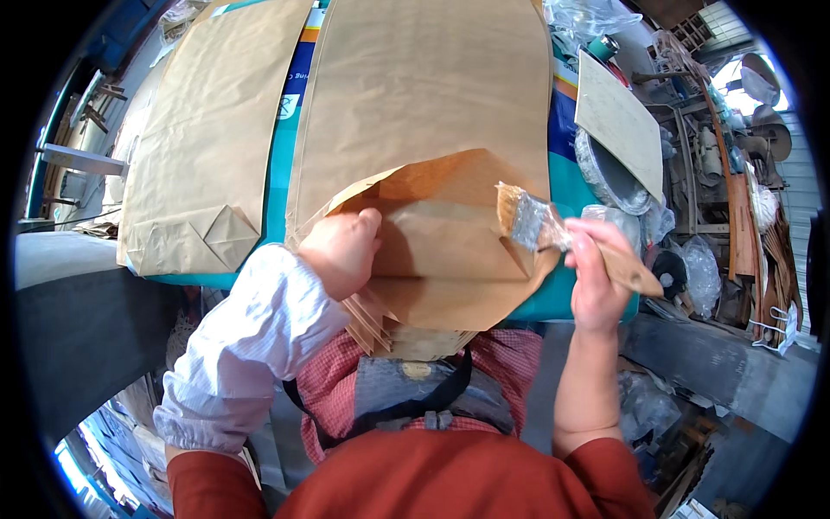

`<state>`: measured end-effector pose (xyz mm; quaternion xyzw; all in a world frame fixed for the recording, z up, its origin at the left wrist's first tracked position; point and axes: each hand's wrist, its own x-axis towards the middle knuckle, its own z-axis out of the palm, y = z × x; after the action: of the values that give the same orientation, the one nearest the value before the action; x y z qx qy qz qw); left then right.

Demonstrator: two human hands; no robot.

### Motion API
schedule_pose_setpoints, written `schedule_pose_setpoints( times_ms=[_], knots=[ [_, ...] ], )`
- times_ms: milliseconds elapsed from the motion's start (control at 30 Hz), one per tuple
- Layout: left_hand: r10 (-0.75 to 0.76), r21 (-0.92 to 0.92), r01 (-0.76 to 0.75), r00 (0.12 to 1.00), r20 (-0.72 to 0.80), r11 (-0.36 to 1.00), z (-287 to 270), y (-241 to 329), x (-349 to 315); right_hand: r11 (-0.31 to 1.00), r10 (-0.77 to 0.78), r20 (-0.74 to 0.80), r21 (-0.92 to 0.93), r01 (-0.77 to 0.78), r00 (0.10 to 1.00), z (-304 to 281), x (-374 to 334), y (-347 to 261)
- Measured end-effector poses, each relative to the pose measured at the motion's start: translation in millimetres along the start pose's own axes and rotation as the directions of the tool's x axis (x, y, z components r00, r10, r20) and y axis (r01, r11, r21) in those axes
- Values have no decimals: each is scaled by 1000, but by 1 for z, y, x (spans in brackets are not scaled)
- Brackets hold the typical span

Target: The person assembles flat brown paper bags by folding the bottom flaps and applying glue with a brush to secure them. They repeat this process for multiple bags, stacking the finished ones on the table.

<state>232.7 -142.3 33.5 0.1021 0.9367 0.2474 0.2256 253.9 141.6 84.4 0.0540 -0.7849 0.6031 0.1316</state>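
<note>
A large brown paper bag (424, 95) lies in front of me, its near end folded out into a wide, diamond-like mouth. My left hand (341, 253) is closed in a fist at the left side of that mouth, gripping the paper; the fingertips are hidden. Held by its wooden handle, a flat paintbrush (529, 223) is pinched in my right hand (596, 272). Its pale bristles point left, over the right part of the folded-out end; I cannot tell whether they touch the paper. Below the mouth, layered edges of more paper bags (370, 327) hang toward my lap.
Another brown paper bag (207, 112) with a folded bottom lies at the left on a teal printed covering (278, 173). To the right, a pale board (618, 121) rests on a plastic-wrapped round tub (605, 173). A green cylindrical object (603, 48) and clear plastic stand behind.
</note>
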Motion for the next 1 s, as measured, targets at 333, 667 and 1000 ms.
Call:
schedule_pose_setpoints(
  times_ms=[333,667,1000],
  knots=[
    [-84,103,90,995,-55,991,25,-18,46,965,228,248,70,-252,942,83,-24,21],
    [-191,106,206,972,-134,973,20,-2,45,868,155,108,-490,-83,982,16,-23,37],
    [41,594,46,990,-132,803,37,25,44,703,293,-157,704,-101,943,25,11,112]
  ],
)
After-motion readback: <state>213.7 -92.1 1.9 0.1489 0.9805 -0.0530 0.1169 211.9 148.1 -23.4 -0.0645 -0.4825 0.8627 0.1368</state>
